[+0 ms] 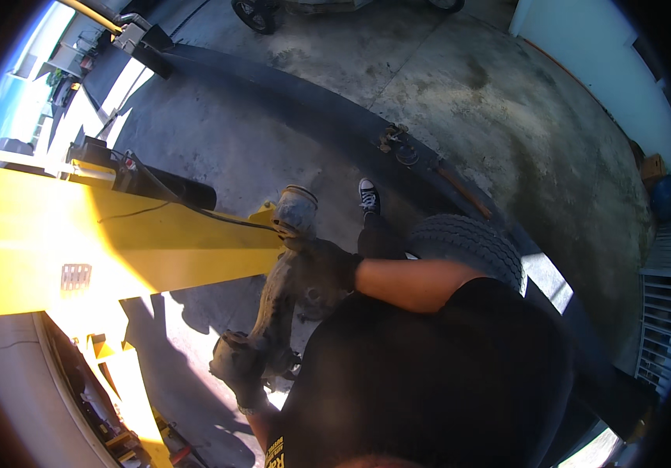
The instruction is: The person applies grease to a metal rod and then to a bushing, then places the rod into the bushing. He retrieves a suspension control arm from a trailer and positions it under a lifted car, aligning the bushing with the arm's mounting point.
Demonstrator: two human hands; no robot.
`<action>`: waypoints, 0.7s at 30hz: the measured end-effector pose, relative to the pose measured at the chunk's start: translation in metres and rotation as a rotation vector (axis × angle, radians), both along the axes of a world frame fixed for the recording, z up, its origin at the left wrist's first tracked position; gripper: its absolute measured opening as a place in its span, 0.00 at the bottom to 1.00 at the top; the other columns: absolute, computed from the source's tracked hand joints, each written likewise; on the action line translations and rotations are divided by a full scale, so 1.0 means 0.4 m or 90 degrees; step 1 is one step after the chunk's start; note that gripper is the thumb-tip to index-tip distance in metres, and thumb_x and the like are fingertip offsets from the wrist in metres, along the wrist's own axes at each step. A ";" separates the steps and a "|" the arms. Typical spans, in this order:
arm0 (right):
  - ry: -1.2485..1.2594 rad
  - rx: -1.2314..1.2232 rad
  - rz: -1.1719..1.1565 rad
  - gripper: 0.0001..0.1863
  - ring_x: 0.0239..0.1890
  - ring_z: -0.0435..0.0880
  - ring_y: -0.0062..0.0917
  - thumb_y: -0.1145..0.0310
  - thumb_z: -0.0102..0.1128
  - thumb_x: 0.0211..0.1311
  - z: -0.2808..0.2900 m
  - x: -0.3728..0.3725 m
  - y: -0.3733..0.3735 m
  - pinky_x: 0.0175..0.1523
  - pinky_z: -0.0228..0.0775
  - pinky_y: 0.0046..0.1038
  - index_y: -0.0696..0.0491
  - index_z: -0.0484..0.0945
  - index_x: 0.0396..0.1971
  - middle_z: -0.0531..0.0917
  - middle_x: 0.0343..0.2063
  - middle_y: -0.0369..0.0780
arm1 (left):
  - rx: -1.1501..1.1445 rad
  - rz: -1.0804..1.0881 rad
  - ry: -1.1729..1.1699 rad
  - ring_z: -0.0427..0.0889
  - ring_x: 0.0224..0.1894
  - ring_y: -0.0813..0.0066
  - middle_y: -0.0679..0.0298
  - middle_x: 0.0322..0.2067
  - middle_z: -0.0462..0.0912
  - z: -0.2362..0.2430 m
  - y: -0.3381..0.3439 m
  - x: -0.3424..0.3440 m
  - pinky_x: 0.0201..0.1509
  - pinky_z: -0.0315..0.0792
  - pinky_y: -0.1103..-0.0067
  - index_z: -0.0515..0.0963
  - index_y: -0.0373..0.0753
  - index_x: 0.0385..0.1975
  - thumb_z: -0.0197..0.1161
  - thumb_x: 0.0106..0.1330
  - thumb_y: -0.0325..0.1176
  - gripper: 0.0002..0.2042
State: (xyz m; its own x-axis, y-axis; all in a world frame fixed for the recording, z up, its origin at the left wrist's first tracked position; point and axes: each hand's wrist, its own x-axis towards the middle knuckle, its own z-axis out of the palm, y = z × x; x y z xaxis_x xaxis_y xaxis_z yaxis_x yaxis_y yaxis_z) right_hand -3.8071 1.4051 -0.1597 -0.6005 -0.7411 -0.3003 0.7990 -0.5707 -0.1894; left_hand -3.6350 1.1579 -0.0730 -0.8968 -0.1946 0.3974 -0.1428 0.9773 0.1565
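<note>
I hold a long, dirty grey metal car part (285, 292) in front of my body, with both hands in dark work gloves. My right hand (321, 261) grips it near the upper end, just below a cylindrical end piece (298, 209). My left hand (236, 365) is closed around the lower end, close to my waist. The part runs nearly upright in the picture, between the yellow lift post and my black shirt.
A yellow lift post (117, 242) with a black cylinder (172, 187) and cable stands at left. A tyre (472, 242) lies by my right side, and my shoe (368, 195) is on stained concrete. A long black lift arm (335, 117) crosses the floor. A white wall (601, 70) is at right.
</note>
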 end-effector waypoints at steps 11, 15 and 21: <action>0.023 0.288 -0.365 0.18 0.42 0.84 0.21 0.51 0.58 0.78 -0.477 -0.969 0.329 0.47 0.79 0.28 0.49 0.76 0.53 0.82 0.41 0.34 | 0.495 -0.288 -0.159 0.87 0.42 0.64 0.60 0.40 0.88 -0.392 0.283 -1.240 0.47 0.81 0.72 0.81 0.36 0.45 0.75 0.58 0.29 0.16; -0.084 0.368 -0.540 0.16 0.42 0.85 0.24 0.53 0.60 0.77 -0.715 -1.235 0.495 0.50 0.78 0.32 0.50 0.79 0.50 0.84 0.39 0.34 | 0.673 -0.280 -0.311 0.86 0.49 0.71 0.63 0.46 0.87 -0.676 0.401 -1.623 0.55 0.81 0.73 0.80 0.36 0.55 0.80 0.56 0.22 0.25; -0.160 0.680 -0.640 0.27 0.36 0.83 0.29 0.46 0.69 0.67 -0.946 -1.485 0.684 0.43 0.76 0.36 0.57 0.83 0.46 0.86 0.35 0.38 | 1.033 -0.225 -0.413 0.86 0.47 0.75 0.64 0.48 0.88 -0.952 0.604 -1.988 0.54 0.79 0.75 0.83 0.35 0.53 0.80 0.59 0.29 0.21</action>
